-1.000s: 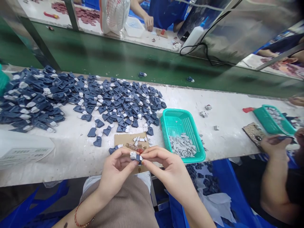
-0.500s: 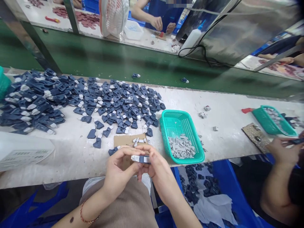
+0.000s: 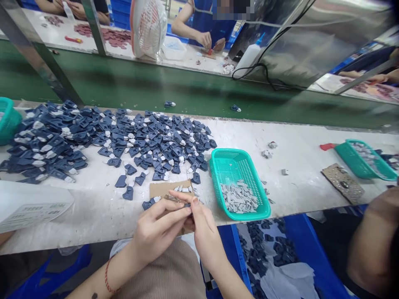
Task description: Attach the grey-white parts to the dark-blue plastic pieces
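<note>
My left hand and my right hand meet above the table's front edge, fingers closed round a small dark blue part, mostly hidden by the fingers. Behind them lies a brown cardboard piece with small light grey pieces on it. A blue part with a white tip rests just left of my fingers. To the right stands a green basket holding many grey pieces. A large pile of blue parts with white tips spreads over the table at the left.
A white container lies at the left edge. Blue bins with more parts stand below the table. At the right are a co-worker's arm, another green basket and a studded board. More people work across the green strip.
My left fingers have closed over the blue part, whose white end no longer shows. The view has tilted slightly, and the co-worker's arm at the right has moved.
</note>
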Demonstrator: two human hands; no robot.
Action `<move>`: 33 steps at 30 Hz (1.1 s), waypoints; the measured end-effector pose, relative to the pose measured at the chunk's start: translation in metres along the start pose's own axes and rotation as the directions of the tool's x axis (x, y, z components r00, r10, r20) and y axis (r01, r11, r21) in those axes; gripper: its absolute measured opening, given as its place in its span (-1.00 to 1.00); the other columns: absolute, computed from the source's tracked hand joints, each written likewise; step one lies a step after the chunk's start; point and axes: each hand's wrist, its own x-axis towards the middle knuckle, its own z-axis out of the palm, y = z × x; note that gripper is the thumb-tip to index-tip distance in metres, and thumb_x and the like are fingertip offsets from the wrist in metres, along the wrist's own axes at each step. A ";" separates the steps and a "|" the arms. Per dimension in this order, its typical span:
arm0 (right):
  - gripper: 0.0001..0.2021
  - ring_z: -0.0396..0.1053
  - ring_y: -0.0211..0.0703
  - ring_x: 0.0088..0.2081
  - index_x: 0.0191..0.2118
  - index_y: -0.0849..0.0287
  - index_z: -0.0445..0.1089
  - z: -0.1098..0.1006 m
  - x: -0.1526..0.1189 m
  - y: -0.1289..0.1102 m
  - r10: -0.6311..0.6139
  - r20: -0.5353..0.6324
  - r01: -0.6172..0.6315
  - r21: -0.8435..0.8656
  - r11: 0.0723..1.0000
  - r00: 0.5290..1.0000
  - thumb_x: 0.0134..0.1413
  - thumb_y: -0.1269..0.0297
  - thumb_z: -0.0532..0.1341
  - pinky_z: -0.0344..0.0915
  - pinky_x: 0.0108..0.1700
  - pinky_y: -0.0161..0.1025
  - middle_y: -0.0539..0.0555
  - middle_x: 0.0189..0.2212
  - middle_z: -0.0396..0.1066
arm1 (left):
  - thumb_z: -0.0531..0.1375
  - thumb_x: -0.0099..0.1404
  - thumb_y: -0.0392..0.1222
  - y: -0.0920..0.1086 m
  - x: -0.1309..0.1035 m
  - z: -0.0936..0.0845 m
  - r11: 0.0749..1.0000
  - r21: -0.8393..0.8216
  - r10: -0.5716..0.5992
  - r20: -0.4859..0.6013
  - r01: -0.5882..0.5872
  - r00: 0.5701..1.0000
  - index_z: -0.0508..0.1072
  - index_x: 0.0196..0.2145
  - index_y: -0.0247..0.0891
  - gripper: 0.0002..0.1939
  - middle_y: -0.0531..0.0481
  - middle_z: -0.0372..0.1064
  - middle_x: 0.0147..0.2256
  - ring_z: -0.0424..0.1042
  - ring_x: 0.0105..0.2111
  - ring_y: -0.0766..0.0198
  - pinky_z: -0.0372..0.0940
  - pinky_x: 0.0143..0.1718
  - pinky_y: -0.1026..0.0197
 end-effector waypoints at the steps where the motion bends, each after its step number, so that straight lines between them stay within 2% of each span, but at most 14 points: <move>1: -0.49 0.41 -0.03 -0.02 -0.04 0.07 0.50 0.001 0.000 0.001 -0.015 -0.007 0.015 -0.008 1.000 1.000 0.22 -0.15 0.00 0.34 0.05 -0.10 0.13 -0.03 0.48 | 0.21 0.18 -0.54 -0.002 0.000 -0.001 0.999 0.027 0.032 0.016 -0.033 0.999 0.45 0.07 -0.04 -0.43 -0.08 0.49 -0.19 0.52 -0.20 0.21 0.42 -0.15 0.23; 3: -0.50 0.42 -0.03 -0.03 -0.09 0.09 0.51 0.003 0.001 0.003 -0.032 -0.024 0.032 -0.014 0.999 0.999 0.22 -0.15 0.01 0.34 0.04 -0.12 0.14 -0.06 0.50 | 0.20 0.19 -0.55 -0.004 0.002 -0.001 0.994 0.055 0.089 0.043 -0.091 0.995 0.38 0.14 -0.03 -0.37 -0.11 0.49 -0.17 0.52 -0.20 0.19 0.43 -0.16 0.20; 5: -0.47 0.45 -0.04 -0.11 -0.08 0.10 0.51 0.002 0.003 0.004 -0.029 -0.018 0.029 -0.017 0.999 0.999 0.23 -0.16 -0.02 0.40 -0.09 -0.16 0.14 -0.09 0.51 | 0.18 0.20 -0.55 -0.004 0.007 -0.002 0.990 0.056 0.122 0.081 -0.127 0.989 0.36 0.16 -0.05 -0.37 -0.11 0.50 -0.18 0.51 -0.22 0.20 0.43 -0.20 0.20; 8: -0.45 0.44 -0.12 -0.38 0.01 0.13 0.46 -0.013 0.008 0.001 -0.034 0.059 0.040 -0.112 0.993 0.998 0.26 -0.14 -0.06 0.39 -0.31 -0.19 0.12 -0.29 0.53 | 0.18 0.22 -0.52 -0.005 0.019 -0.004 0.997 0.007 0.072 0.119 -0.073 0.990 0.49 0.00 -0.13 -0.55 -0.10 0.52 -0.25 0.51 -0.28 0.24 0.42 -0.25 0.24; 10: -0.50 0.40 -0.13 -0.42 -0.02 0.17 0.48 -0.038 0.015 -0.005 -0.100 0.040 0.108 -0.278 0.954 0.994 0.27 -0.07 -0.03 0.36 -0.30 -0.17 0.09 -0.41 0.50 | 0.21 0.22 -0.47 -0.008 0.031 -0.009 1.000 -0.013 -0.017 0.095 0.018 0.995 0.56 -0.16 -0.17 -0.70 -0.06 0.53 -0.31 0.51 -0.32 0.27 0.41 -0.28 0.27; 12: -0.59 0.42 -0.06 -0.29 -0.10 0.17 0.51 -0.073 0.025 -0.011 -0.243 -0.103 0.161 -0.502 0.850 0.965 0.24 0.02 0.04 0.34 -0.18 -0.13 0.12 -0.33 0.51 | 0.25 0.21 -0.39 -0.013 0.047 -0.018 0.992 0.009 -0.128 -0.011 0.128 0.992 0.58 -0.26 -0.17 -0.82 -0.02 0.52 -0.36 0.48 -0.37 0.29 0.38 -0.36 0.30; 14: -0.66 0.41 0.01 -0.19 -0.11 0.15 0.50 -0.110 0.037 -0.013 -0.348 -0.215 0.108 -0.694 0.712 0.912 0.18 0.07 0.10 0.31 -0.12 -0.08 0.15 -0.19 0.51 | 0.28 0.20 -0.28 -0.022 0.069 -0.030 0.965 0.047 -0.249 -0.161 0.259 0.955 0.59 -0.29 -0.16 -0.88 0.00 0.53 -0.36 0.46 -0.39 0.29 0.34 -0.42 0.32; 15: -0.68 0.41 0.05 -0.17 -0.14 0.15 0.50 -0.127 0.043 -0.013 -0.355 -0.215 0.075 -0.757 0.649 0.910 0.15 0.09 0.11 0.30 -0.10 -0.04 0.16 -0.18 0.52 | 0.29 0.19 -0.22 -0.029 0.082 -0.037 0.943 0.070 -0.304 -0.222 0.326 0.927 0.60 -0.28 -0.17 -0.88 0.00 0.53 -0.34 0.45 -0.38 0.28 0.33 -0.42 0.31; 17: -0.72 0.42 0.12 -0.15 -0.19 0.15 0.52 -0.153 0.055 -0.009 -0.336 -0.141 0.071 -0.834 0.547 0.931 0.09 0.17 0.13 0.29 -0.07 0.03 0.19 -0.20 0.54 | 0.29 0.16 -0.16 -0.046 0.113 -0.052 0.889 0.144 -0.380 -0.297 0.434 0.876 0.60 -0.24 -0.19 -0.80 -0.01 0.55 -0.30 0.46 -0.38 0.25 0.35 -0.37 0.28; 20: -0.76 0.44 0.14 -0.16 -0.28 0.12 0.53 -0.169 0.068 -0.002 -0.278 0.000 0.141 -0.861 0.489 0.961 0.06 0.24 0.12 0.32 -0.11 0.03 0.18 -0.27 0.56 | 0.26 0.15 -0.16 -0.083 0.168 -0.075 0.812 0.295 -0.393 -0.364 0.504 0.844 0.59 -0.17 -0.25 -0.72 -0.01 0.56 -0.33 0.48 -0.39 0.23 0.36 -0.30 0.25; 24: -0.81 0.46 0.11 -0.21 -0.37 0.07 0.51 -0.171 0.073 -0.001 -0.262 0.054 0.187 -0.836 0.516 0.964 0.06 0.18 0.15 0.35 -0.18 -0.02 0.14 -0.32 0.55 | 0.23 0.14 -0.27 -0.142 0.239 -0.103 0.731 0.384 -0.394 -0.438 0.564 0.808 0.57 -0.18 -0.36 -0.72 -0.09 0.55 -0.29 0.50 -0.33 0.18 0.36 -0.19 0.17; 27: -0.82 0.45 0.08 -0.26 -0.41 0.05 0.49 -0.174 0.073 -0.002 -0.242 0.039 0.172 -0.810 0.561 0.970 0.06 0.14 0.18 0.34 -0.23 -0.08 0.12 -0.37 0.54 | 0.26 0.19 -0.26 -0.171 0.272 -0.117 0.639 0.464 -0.437 -0.437 0.614 0.786 0.53 -0.24 -0.38 -0.82 -0.09 0.52 -0.29 0.49 -0.25 0.15 0.34 -0.10 0.06; 30: -0.80 0.42 0.00 -0.36 -0.42 0.08 0.45 -0.177 0.073 -0.002 -0.197 -0.034 0.106 -0.745 0.659 0.980 0.09 0.10 0.18 0.31 -0.31 -0.13 0.09 -0.45 0.49 | 0.21 0.30 -0.12 -0.181 0.287 -0.122 0.586 0.546 -0.468 -0.375 0.599 0.800 0.48 -0.25 -0.35 -0.79 -0.08 0.48 -0.21 0.46 -0.18 0.16 0.32 -0.07 -0.04; 33: -0.78 0.39 -0.09 -0.40 -0.40 0.12 0.40 -0.178 0.076 -0.002 -0.146 -0.130 0.054 -0.535 0.843 0.981 0.09 0.07 0.22 0.30 -0.33 -0.19 0.05 -0.48 0.45 | 0.21 0.26 -0.12 -0.180 0.297 -0.116 0.626 0.613 -0.419 -0.256 0.482 0.871 0.47 -0.30 -0.36 -0.79 -0.10 0.47 -0.16 0.37 0.00 0.06 0.14 0.11 -0.08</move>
